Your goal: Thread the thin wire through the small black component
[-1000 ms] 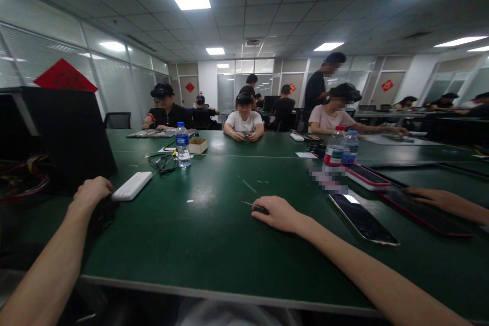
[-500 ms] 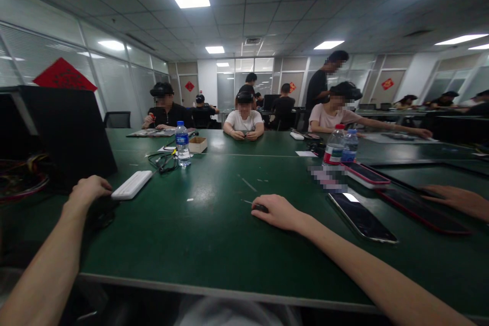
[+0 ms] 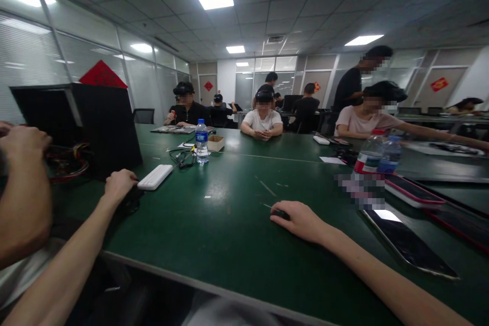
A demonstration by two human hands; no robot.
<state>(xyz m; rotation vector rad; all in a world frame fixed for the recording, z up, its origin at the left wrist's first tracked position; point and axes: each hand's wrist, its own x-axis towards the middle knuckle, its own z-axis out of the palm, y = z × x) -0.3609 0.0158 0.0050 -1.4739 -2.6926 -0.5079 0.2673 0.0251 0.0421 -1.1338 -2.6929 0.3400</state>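
My right hand (image 3: 296, 219) rests on the green table (image 3: 229, 234), its fingers curled around a small dark object (image 3: 281, 214) that is mostly hidden. My left hand (image 3: 121, 183) lies at the left with bent fingers, close to the near end of a white slab (image 3: 155, 177) that looks like a power bank. Dark cables (image 3: 132, 198) lie beside and under that hand. Its fingertips are hidden, so I cannot tell whether they grip anything. A phone (image 3: 408, 242) with a dark screen lies to the right of my right forearm.
Another person's hand (image 3: 25, 142) reaches to an open black computer case (image 3: 107, 127) at the left. A water bottle (image 3: 201, 142), a small box (image 3: 216, 143) and cables (image 3: 183, 158) stand farther back. More bottles (image 3: 369, 155) and a pink-edged phone (image 3: 414, 189) are at the right. People sit opposite.
The view has turned left, so everything sits farther right. Another person's arm has come into view at the left, and a hand at the right edge has left it. My hands keep their poses.
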